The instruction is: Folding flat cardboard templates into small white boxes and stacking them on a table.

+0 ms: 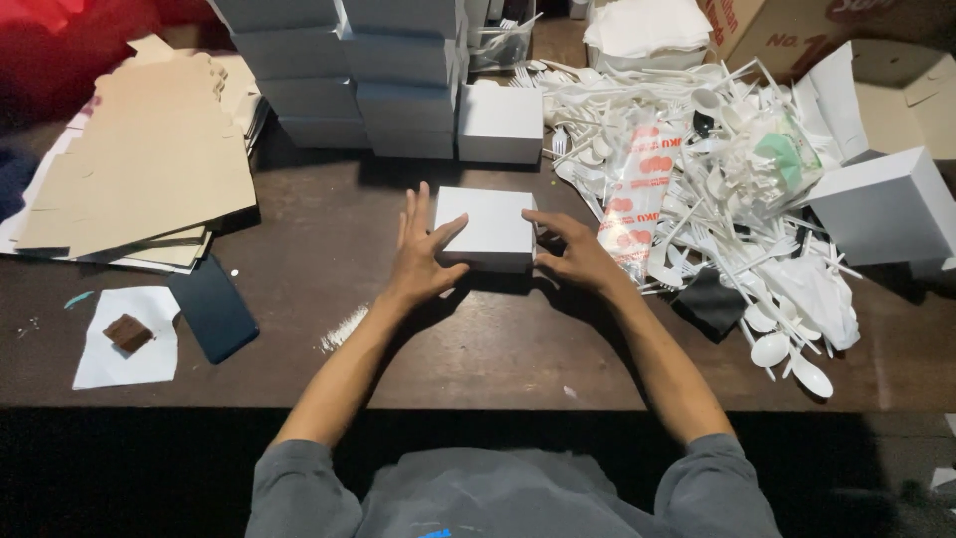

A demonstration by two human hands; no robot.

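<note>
the small white box (486,228) sits closed in the middle of the dark table (478,349), its long side across the person. left hand (422,254) and right hand (575,251) press flat on either end, fingers spread, neither one closer. right of the box a heap of white plastic cutlery (697,169) crowds near; behind it stand stacked white boxes (398,80)
</note>
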